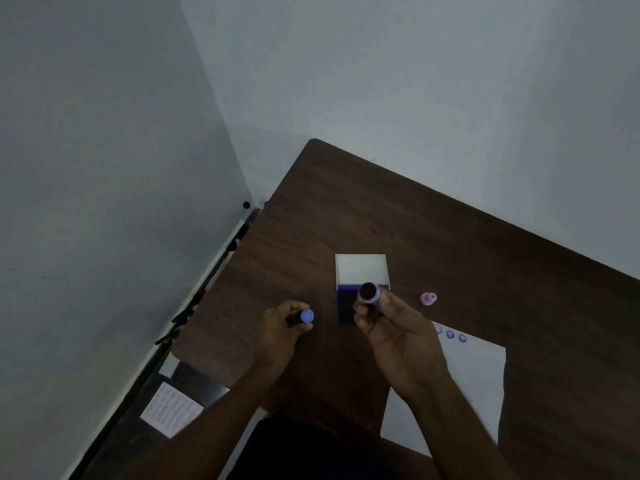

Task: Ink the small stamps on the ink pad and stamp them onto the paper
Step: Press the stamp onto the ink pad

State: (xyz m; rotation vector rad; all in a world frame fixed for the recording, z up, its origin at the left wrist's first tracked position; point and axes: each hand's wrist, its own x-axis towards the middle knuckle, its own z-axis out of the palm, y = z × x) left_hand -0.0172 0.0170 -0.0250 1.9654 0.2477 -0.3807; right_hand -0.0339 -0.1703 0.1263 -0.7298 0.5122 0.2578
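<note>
Just behind the right hand's (391, 327) grip sits the open ink pad (347, 306); it pinches a purple stamp (370, 293), face up. Left hand (284, 327) grasps a blue stamp (307, 316). Inking seems next: turn, press down, then paper (478, 375).

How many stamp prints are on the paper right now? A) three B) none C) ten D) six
A: three round purple prints sit in a row at the far corner of the paper, just past the right hand; the rest of the visible sheet is blank.
</note>
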